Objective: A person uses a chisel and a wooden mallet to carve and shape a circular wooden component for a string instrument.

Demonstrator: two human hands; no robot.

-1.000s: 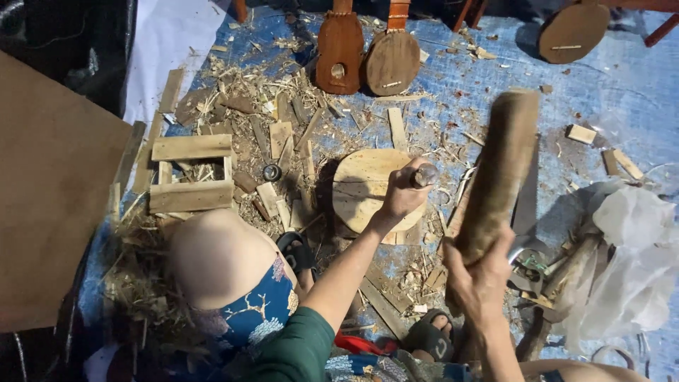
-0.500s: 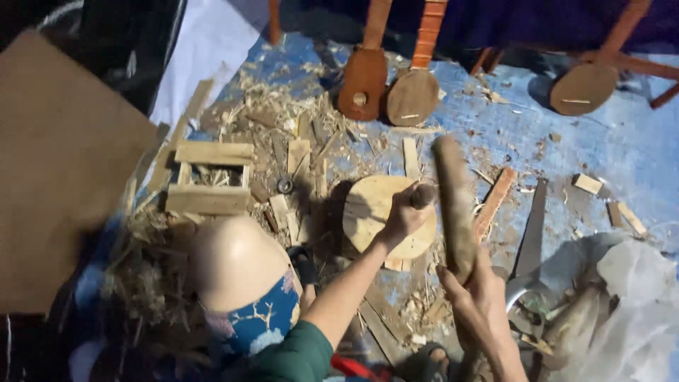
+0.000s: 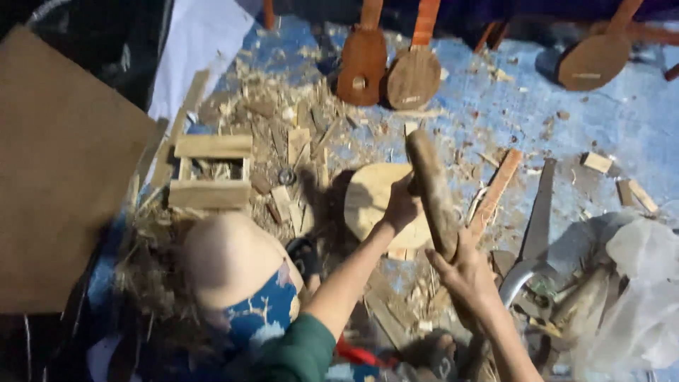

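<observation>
My left hand (image 3: 400, 206) is fisted around a small tool that stands on a round pale wooden block (image 3: 369, 201) on the floor. The tool is mostly hidden by my fist and the club. My right hand (image 3: 463, 274) grips the lower end of a thick brown wooden club (image 3: 429, 189). The club's head is down at my left fist, over the block. My bare knee (image 3: 226, 258) and blue patterned shorts are at the lower left of the block.
Three small brown stringed-instrument bodies (image 3: 414, 76) lean at the far side of the blue floor. A small wooden frame (image 3: 211, 170) lies in shavings at left, beside a large brown board (image 3: 64, 170). A saw blade (image 3: 539, 212), a reddish wood strip (image 3: 496, 189) and plastic sheeting (image 3: 640, 283) lie at right.
The club, raised at the right a second ago, has swung down and left onto my left fist over the block. My left hand stayed on the block.
</observation>
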